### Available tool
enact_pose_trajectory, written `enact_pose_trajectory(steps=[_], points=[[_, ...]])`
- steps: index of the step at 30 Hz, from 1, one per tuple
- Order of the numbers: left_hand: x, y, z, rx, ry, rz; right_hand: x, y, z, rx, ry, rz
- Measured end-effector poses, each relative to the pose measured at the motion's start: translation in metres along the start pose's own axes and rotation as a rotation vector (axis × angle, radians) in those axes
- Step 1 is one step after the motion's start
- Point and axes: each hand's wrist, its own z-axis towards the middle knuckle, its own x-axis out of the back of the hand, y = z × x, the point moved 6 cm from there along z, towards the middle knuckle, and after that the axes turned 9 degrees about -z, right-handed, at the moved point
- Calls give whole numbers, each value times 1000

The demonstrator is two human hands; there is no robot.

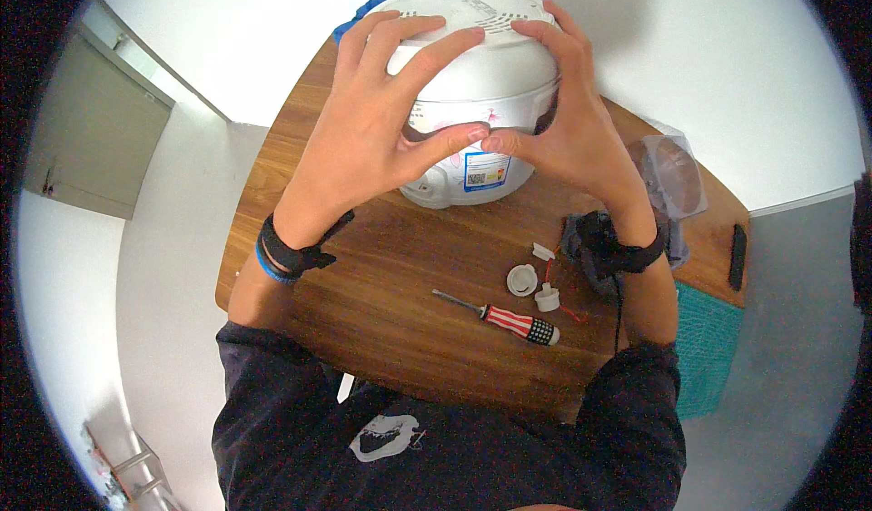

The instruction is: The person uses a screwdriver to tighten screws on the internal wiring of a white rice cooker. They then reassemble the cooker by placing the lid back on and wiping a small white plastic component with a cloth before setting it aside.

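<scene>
A: Room conditions?
B: Brown counter (pixel 391 275) shows streaked wood grain. The white wall (pixel 754 75) behind it is brightly lit, with a soft grey shadow (pixel 627 7) right of centre.
A: Left side?
B: Grey-beige panel (pixel 100 129) carries a small dark handle (pixel 48 182); door or cabinet, cannot tell. Pale floor (pixel 177 320) runs along the counter's left. A metal frame (pixel 136 461) sits at lower left, partly cut off.
A: Right side?
B: Teal textured surface (pixel 708 352) borders the counter; grey expanse (pixel 790 329) beyond, floor or wall unclear.
</scene>
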Motion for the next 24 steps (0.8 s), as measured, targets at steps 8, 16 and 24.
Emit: enact_pose_trajectory(steps=[8, 16, 24], points=[[-1, 0, -1, -22, -2, 21, 5, -2, 1, -1, 2, -49], [-2, 9, -2, 7, -18, 45, 12, -4, -3, 4, -8, -17], [10, 27, -3, 28, -102, 181, 9, -10, -7, 37, 4, 37]])
